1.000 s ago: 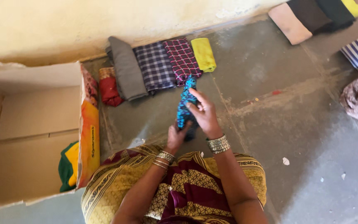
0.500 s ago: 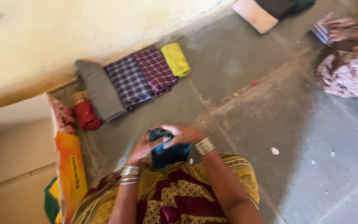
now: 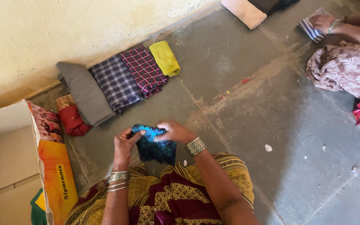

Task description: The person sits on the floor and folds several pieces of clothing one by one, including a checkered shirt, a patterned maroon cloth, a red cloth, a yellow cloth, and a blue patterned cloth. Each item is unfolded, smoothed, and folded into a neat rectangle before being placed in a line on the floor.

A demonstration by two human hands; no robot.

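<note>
Teal patterned cloth [image 3: 155, 146] sits bunched just above my lap, over the grey floor [image 3: 271, 104]. My left hand [image 3: 123, 146] pinches its left edge; my right hand [image 3: 173, 132] clamps the top, I judge to keep the fold from slipping. Beyond lie a row of folded pieces by the wall: red bundle [image 3: 72, 121], grey cloth [image 3: 84, 98], navy check [image 3: 115, 81], maroon check [image 3: 143, 70], yellow cloth [image 3: 164, 58]. The cardboard box [image 3: 51, 150] at left holds a green-and-yellow fabric [image 3: 38, 210].
</note>
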